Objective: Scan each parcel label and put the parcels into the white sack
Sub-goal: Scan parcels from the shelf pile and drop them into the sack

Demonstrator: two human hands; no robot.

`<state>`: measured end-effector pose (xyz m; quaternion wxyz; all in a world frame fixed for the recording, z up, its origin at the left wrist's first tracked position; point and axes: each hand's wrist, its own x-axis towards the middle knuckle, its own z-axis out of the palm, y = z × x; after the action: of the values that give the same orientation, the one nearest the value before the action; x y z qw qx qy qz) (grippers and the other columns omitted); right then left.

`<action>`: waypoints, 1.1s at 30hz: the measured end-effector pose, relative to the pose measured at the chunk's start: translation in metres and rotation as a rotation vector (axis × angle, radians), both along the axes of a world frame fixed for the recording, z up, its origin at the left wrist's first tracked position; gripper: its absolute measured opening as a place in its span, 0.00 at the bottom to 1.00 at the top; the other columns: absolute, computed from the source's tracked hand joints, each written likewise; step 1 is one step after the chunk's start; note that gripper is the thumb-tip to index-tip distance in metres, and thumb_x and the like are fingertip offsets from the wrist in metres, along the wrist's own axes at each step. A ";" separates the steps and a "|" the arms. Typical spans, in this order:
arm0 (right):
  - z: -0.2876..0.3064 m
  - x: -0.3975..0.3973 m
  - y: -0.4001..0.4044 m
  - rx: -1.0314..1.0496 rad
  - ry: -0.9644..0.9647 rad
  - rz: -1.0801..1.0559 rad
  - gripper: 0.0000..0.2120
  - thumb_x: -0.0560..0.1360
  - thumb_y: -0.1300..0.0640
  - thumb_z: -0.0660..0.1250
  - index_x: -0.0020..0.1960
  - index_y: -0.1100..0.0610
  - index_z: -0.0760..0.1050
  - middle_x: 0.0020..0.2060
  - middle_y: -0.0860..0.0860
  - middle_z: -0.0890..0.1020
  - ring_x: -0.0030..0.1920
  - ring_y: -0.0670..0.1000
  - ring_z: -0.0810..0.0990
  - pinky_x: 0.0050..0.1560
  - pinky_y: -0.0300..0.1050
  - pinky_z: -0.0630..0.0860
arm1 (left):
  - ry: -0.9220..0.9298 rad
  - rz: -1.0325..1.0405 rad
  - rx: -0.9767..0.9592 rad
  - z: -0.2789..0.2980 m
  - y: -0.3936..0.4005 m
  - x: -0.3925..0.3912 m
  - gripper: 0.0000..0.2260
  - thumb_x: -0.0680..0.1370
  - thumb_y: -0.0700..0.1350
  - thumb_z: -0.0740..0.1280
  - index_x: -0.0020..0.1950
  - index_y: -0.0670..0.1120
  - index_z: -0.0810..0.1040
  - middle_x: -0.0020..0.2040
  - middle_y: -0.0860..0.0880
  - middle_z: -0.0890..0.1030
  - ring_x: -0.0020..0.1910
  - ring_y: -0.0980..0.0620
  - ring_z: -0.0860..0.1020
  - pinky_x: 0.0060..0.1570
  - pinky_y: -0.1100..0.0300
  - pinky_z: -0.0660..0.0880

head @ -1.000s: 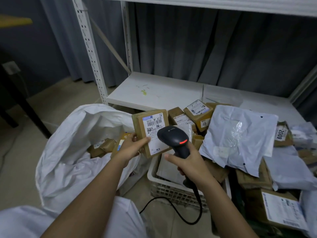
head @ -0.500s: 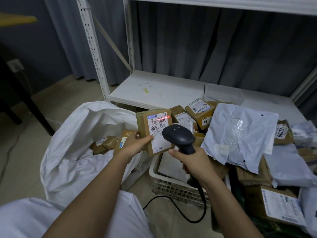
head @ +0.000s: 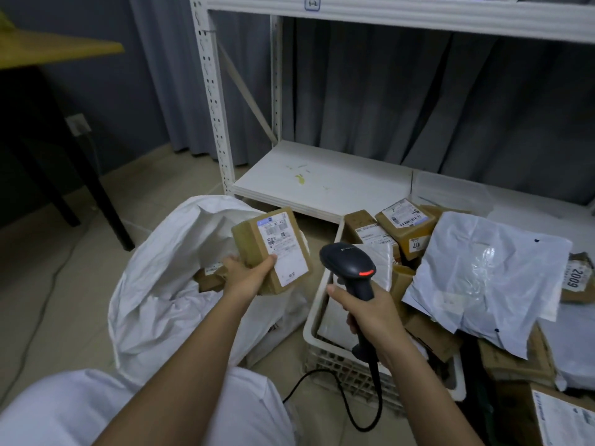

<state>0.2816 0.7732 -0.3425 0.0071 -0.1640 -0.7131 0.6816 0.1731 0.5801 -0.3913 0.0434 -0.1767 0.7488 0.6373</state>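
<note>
Your left hand (head: 248, 278) is closed around the lower left corner of a brown cardboard parcel (head: 273, 249), thumb lying on the edge of its white label (head: 281, 249), which faces up toward you. You hold the parcel tilted, above the open mouth of the white sack (head: 167, 284), whose rim slumps on the floor to your left; a few brown boxes (head: 211, 278) lie inside the sack, just beneath your hand. Your right hand (head: 370, 313) is wrapped tight around the grip of the black handheld scanner (head: 349, 268), forefinger at the front of the handle. The scanner's head sits just to the right of the parcel without touching it, a red light (head: 367, 272) glows on its top, and its black cable (head: 338, 400) loops down to the floor. Under your right hand stands a white plastic crate (head: 322, 352) with parcels in it. To its right, more brown boxes and a large white poly mailer (head: 489, 278) are heaped at the foot of the white metal shelf (head: 322, 185), well apart from the sack.
</note>
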 end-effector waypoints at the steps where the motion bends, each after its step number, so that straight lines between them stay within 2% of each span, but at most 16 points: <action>1: -0.002 -0.004 -0.003 -0.010 -0.005 -0.021 0.19 0.71 0.58 0.74 0.51 0.71 0.73 0.33 0.58 0.70 0.26 0.49 0.68 0.25 0.39 0.67 | -0.001 0.066 -0.069 -0.003 -0.013 -0.005 0.29 0.71 0.53 0.75 0.61 0.46 0.61 0.62 0.45 0.76 0.56 0.46 0.76 0.54 0.50 0.76; 4: -0.009 -0.016 -0.009 -0.029 -0.025 -0.051 0.15 0.71 0.57 0.75 0.48 0.67 0.75 0.32 0.58 0.71 0.26 0.49 0.68 0.24 0.39 0.67 | -0.031 0.111 -0.386 -0.004 -0.048 -0.018 0.29 0.69 0.58 0.74 0.59 0.49 0.61 0.63 0.43 0.72 0.57 0.41 0.75 0.57 0.45 0.74; 6: -0.012 -0.023 -0.012 -0.031 -0.037 -0.059 0.13 0.72 0.57 0.74 0.47 0.64 0.75 0.32 0.58 0.71 0.26 0.49 0.69 0.25 0.40 0.67 | -0.044 0.047 -0.608 -0.004 -0.062 -0.031 0.31 0.72 0.58 0.71 0.68 0.49 0.62 0.69 0.41 0.65 0.63 0.38 0.71 0.61 0.44 0.71; 8: -0.014 -0.029 -0.012 -0.025 -0.050 -0.057 0.13 0.72 0.56 0.74 0.48 0.65 0.76 0.32 0.58 0.72 0.26 0.50 0.69 0.25 0.40 0.67 | -0.134 -0.116 -0.839 -0.005 -0.067 -0.043 0.36 0.74 0.60 0.68 0.77 0.52 0.55 0.76 0.40 0.53 0.72 0.36 0.60 0.69 0.42 0.61; 10: -0.017 -0.032 -0.007 -0.013 -0.073 -0.055 0.14 0.72 0.56 0.74 0.49 0.66 0.76 0.32 0.57 0.72 0.26 0.49 0.70 0.26 0.40 0.68 | -0.229 -0.261 -0.920 -0.010 -0.066 -0.053 0.37 0.75 0.63 0.65 0.78 0.55 0.52 0.78 0.40 0.47 0.76 0.36 0.50 0.72 0.42 0.52; 12: -0.021 -0.033 0.003 -0.024 -0.108 -0.070 0.14 0.72 0.56 0.74 0.50 0.65 0.76 0.32 0.56 0.73 0.26 0.49 0.70 0.27 0.41 0.69 | -0.173 -0.390 -0.837 -0.015 -0.056 -0.062 0.38 0.74 0.65 0.65 0.78 0.53 0.54 0.79 0.40 0.47 0.77 0.39 0.48 0.74 0.44 0.49; 17: -0.039 -0.021 0.047 -0.047 -0.176 -0.262 0.09 0.73 0.58 0.73 0.47 0.61 0.75 0.32 0.55 0.74 0.27 0.50 0.70 0.29 0.43 0.69 | 0.057 -0.649 -0.666 -0.014 0.007 -0.060 0.27 0.78 0.53 0.66 0.75 0.48 0.64 0.76 0.45 0.62 0.75 0.46 0.59 0.72 0.53 0.58; 19: -0.048 -0.018 0.064 -0.044 -0.181 -0.347 0.09 0.73 0.60 0.72 0.46 0.61 0.73 0.30 0.55 0.73 0.26 0.51 0.70 0.27 0.41 0.69 | 0.079 -0.684 -0.524 -0.016 0.041 -0.051 0.27 0.78 0.51 0.67 0.75 0.46 0.65 0.76 0.47 0.64 0.74 0.48 0.62 0.70 0.56 0.59; 22: -0.061 -0.016 0.082 -0.027 -0.179 -0.448 0.08 0.73 0.63 0.71 0.46 0.62 0.72 0.32 0.58 0.74 0.29 0.52 0.71 0.28 0.40 0.70 | 0.059 -0.735 -0.405 -0.027 0.091 -0.032 0.26 0.78 0.51 0.67 0.74 0.46 0.66 0.73 0.49 0.67 0.72 0.48 0.65 0.68 0.56 0.64; 24: -0.070 -0.018 0.089 0.000 -0.159 -0.475 0.07 0.73 0.65 0.70 0.46 0.64 0.73 0.35 0.59 0.75 0.31 0.52 0.72 0.28 0.39 0.71 | 0.023 -0.753 -0.319 -0.042 0.120 -0.019 0.26 0.78 0.51 0.68 0.74 0.47 0.66 0.74 0.49 0.67 0.71 0.48 0.67 0.66 0.57 0.66; 26: -0.078 -0.025 0.095 0.039 -0.139 -0.468 0.06 0.73 0.66 0.70 0.46 0.63 0.72 0.36 0.58 0.75 0.32 0.51 0.71 0.28 0.36 0.70 | -0.009 -0.755 -0.272 -0.055 0.142 -0.013 0.27 0.77 0.52 0.68 0.73 0.48 0.66 0.75 0.49 0.66 0.71 0.48 0.66 0.68 0.54 0.66; 30: -0.093 -0.038 0.098 0.079 -0.119 -0.398 0.05 0.73 0.67 0.67 0.46 0.62 0.71 0.36 0.56 0.74 0.35 0.50 0.72 0.35 0.41 0.69 | -0.022 -0.767 -0.293 -0.075 0.171 -0.007 0.30 0.78 0.53 0.68 0.76 0.48 0.61 0.76 0.48 0.62 0.73 0.48 0.63 0.67 0.58 0.63; 33: -0.101 -0.043 0.106 0.105 -0.129 -0.367 0.05 0.72 0.66 0.66 0.46 0.62 0.71 0.35 0.57 0.74 0.36 0.53 0.73 0.38 0.44 0.70 | -0.019 -0.719 -0.305 -0.085 0.189 -0.004 0.36 0.75 0.51 0.71 0.77 0.45 0.57 0.77 0.47 0.60 0.74 0.48 0.60 0.69 0.58 0.60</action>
<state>0.2390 0.8793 -0.4434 0.0941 -0.3339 -0.7048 0.6188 0.1693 0.7688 -0.4763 0.2441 0.0867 0.8487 0.4611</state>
